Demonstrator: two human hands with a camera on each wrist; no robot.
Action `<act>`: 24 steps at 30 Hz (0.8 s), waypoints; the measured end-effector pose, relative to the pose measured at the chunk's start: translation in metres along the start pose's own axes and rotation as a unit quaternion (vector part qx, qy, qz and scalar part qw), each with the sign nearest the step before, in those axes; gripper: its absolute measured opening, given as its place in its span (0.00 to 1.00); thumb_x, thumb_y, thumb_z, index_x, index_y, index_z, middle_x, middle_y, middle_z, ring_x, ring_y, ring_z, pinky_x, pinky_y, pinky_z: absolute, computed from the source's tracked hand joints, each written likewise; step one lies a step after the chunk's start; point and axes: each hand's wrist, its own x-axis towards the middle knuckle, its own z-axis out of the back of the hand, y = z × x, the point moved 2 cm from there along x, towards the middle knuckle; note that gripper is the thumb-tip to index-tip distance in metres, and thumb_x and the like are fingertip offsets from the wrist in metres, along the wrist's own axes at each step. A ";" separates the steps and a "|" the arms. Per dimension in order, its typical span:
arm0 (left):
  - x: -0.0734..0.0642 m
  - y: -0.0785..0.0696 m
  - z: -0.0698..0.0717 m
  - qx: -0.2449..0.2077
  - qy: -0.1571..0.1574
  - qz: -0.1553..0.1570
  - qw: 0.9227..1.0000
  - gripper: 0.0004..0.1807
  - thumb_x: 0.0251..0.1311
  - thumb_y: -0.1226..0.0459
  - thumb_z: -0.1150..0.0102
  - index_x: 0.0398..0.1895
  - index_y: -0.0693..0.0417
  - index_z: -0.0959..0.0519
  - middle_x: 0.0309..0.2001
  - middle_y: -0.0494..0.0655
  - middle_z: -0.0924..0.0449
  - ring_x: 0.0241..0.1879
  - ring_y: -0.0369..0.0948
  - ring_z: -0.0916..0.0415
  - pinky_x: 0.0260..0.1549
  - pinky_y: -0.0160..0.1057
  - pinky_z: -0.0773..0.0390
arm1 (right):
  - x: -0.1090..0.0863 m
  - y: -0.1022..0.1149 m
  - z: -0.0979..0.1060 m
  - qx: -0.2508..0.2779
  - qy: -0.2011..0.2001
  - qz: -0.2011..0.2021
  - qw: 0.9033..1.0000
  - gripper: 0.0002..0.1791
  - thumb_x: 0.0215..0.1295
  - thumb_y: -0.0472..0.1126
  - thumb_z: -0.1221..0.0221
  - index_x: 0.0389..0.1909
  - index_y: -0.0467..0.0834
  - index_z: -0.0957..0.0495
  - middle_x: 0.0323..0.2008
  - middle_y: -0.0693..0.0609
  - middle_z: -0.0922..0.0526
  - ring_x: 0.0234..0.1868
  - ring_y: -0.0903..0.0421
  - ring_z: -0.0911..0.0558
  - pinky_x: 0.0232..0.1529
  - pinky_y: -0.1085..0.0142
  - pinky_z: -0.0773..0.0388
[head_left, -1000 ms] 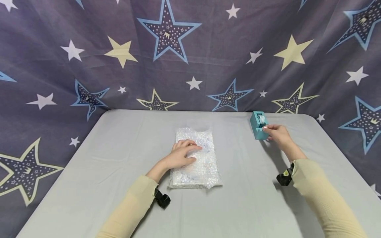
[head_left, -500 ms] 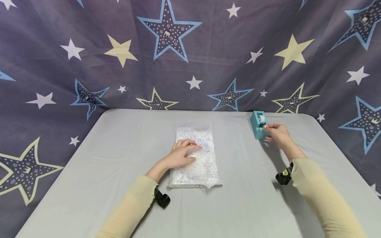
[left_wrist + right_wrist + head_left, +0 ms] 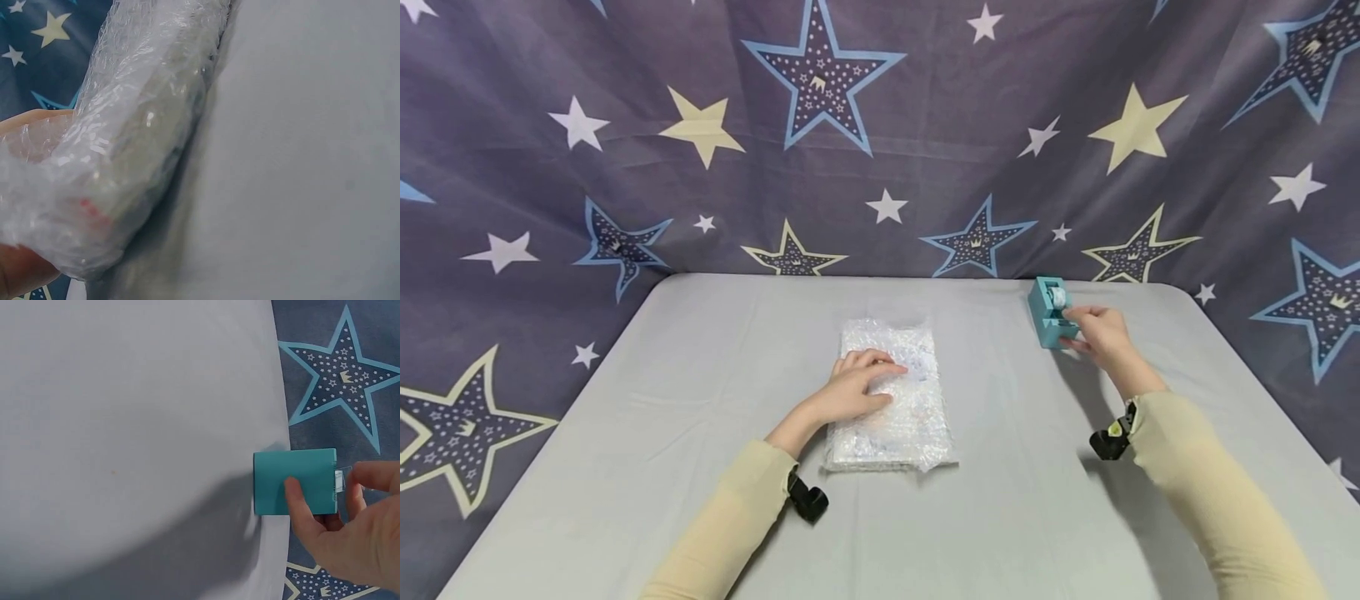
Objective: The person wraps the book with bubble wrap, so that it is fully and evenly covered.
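Note:
A flat rectangular package in clear bubble wrap (image 3: 917, 408) lies mid-table. My left hand (image 3: 852, 392) rests on top of it with fingers spread and loosely bent. In the left wrist view the bubble wrap (image 3: 150, 119) hides most of that hand. Toward the back right stands a teal tape dispenser (image 3: 1045, 321) with a white-cored roll in it. At its front end, my right hand (image 3: 1103, 335) pinches the free end of clear tape (image 3: 340, 480) between thumb and index finger. Another finger of that hand presses against the teal dispenser front (image 3: 275, 481) in the right wrist view.
A light grey cloth covers the table (image 3: 700, 500). Behind and beside it hangs a dark curtain with stars (image 3: 925, 100), right at the table's back edge. Each wrist wears a black camera mount, one near the left sleeve (image 3: 722, 508).
The right hand shifts very slightly at the dispenser's front. The left hand and the wrapped package stay in place; the whole view moves up a little.

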 end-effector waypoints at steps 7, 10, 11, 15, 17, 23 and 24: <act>0.000 0.000 -0.001 0.002 0.001 0.004 1.000 0.25 0.56 0.57 0.43 0.59 0.38 0.31 0.60 0.42 0.37 0.60 0.46 0.47 0.56 0.50 0.49 | 0.002 -0.002 -0.002 0.011 -0.030 -0.023 0.999 0.33 0.63 0.48 0.49 0.62 0.30 0.42 0.63 0.37 0.46 0.57 0.47 0.32 0.49 0.66 0.26; 0.000 0.000 0.000 -0.001 0.000 0.002 1.000 0.25 0.55 0.57 0.43 0.59 0.39 0.31 0.60 0.42 0.37 0.60 0.46 0.47 0.56 0.50 0.49 | 0.003 -0.003 -0.002 0.012 -0.056 -0.031 0.998 0.24 0.62 0.48 0.48 0.53 0.35 0.34 0.62 0.38 0.44 0.56 0.48 0.32 0.48 0.65 0.25; 0.000 -0.001 0.000 -0.001 0.000 0.001 1.000 0.25 0.55 0.57 0.43 0.59 0.39 0.31 0.60 0.42 0.37 0.60 0.46 0.47 0.56 0.50 0.49 | 0.003 -0.002 -0.003 0.011 -0.062 -0.034 0.997 0.20 0.62 0.47 0.48 0.48 0.37 0.32 0.63 0.38 0.44 0.58 0.47 0.33 0.48 0.64 0.25; 0.001 -0.002 0.001 0.001 0.002 0.003 1.000 0.25 0.56 0.57 0.43 0.59 0.39 0.31 0.60 0.43 0.37 0.59 0.46 0.47 0.56 0.49 0.49 | 0.004 -0.004 -0.002 0.009 -0.070 -0.049 0.996 0.10 0.63 0.43 0.49 0.39 0.42 0.32 0.66 0.38 0.48 0.63 0.43 0.37 0.47 0.62 0.25; 0.000 -0.003 0.001 -0.001 0.002 0.003 1.000 0.25 0.55 0.57 0.43 0.59 0.40 0.30 0.60 0.44 0.37 0.59 0.46 0.47 0.56 0.49 0.48 | 0.004 -0.004 -0.002 0.009 -0.069 -0.051 0.996 0.09 0.63 0.43 0.49 0.40 0.41 0.32 0.67 0.38 0.50 0.64 0.42 0.38 0.47 0.61 0.25; 0.000 -0.003 0.002 -0.002 0.003 0.003 1.000 0.25 0.55 0.57 0.43 0.59 0.39 0.30 0.60 0.44 0.37 0.59 0.46 0.46 0.56 0.49 0.48 | 0.003 -0.005 -0.002 0.041 -0.069 -0.052 0.995 0.12 0.64 0.41 0.50 0.45 0.38 0.32 0.68 0.39 0.51 0.66 0.45 0.44 0.49 0.61 0.26; 0.000 -0.003 0.002 0.000 0.003 0.004 1.000 0.25 0.56 0.57 0.44 0.59 0.39 0.30 0.60 0.44 0.37 0.59 0.46 0.46 0.56 0.49 0.48 | 0.003 -0.005 -0.002 0.047 -0.068 -0.053 0.995 0.15 0.64 0.40 0.50 0.49 0.37 0.33 0.68 0.40 0.52 0.67 0.45 0.45 0.50 0.62 0.26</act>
